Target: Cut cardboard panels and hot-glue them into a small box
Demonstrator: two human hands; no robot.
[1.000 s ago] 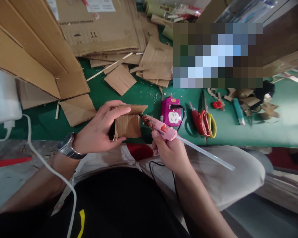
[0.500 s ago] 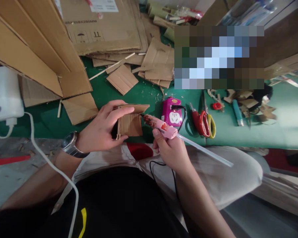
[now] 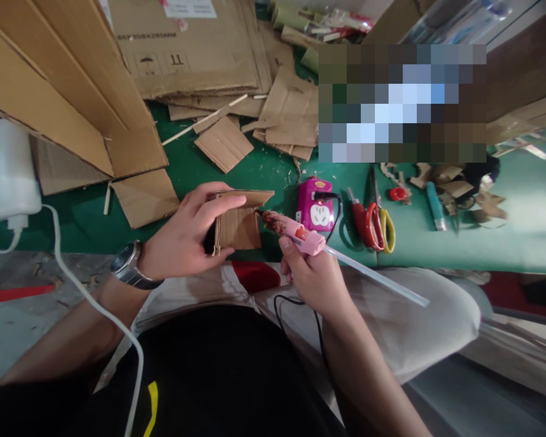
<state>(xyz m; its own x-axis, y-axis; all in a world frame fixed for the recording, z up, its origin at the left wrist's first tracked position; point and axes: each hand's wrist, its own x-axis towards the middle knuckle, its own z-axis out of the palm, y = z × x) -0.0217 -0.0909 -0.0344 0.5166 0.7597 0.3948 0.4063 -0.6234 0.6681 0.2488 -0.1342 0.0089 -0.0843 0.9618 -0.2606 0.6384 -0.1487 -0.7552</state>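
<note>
My left hand [image 3: 188, 227] grips a small cardboard box [image 3: 239, 229] by its left side, fingers over the top wall and thumb at the lower edge. The box's right side is open, showing bare corrugated board inside. In my right hand [image 3: 312, 270] is a pink hot glue gun [image 3: 295, 232], its dark tip at the upper right inner corner of the box; I cannot tell whether it touches. A long clear glue stick [image 3: 377, 276] juts from the gun's back end. Behind the gun, a purple power adapter [image 3: 315, 203] stands on the green table with a black plug in it.
Red-and-yellow-handled scissors [image 3: 375, 224] and a red-handled tool [image 3: 360, 221] lie right of the adapter, then a teal cutter [image 3: 435, 206] beside cardboard scraps. Loose cardboard pieces [image 3: 224, 144] lie behind the box. A large carton [image 3: 131, 115] stands at left. A white cable [image 3: 95, 309] crosses my left forearm.
Almost nothing differs. The glue gun's tip has shifted very slightly left, along the box's inner corner; my left hand and the box keep their place.
</note>
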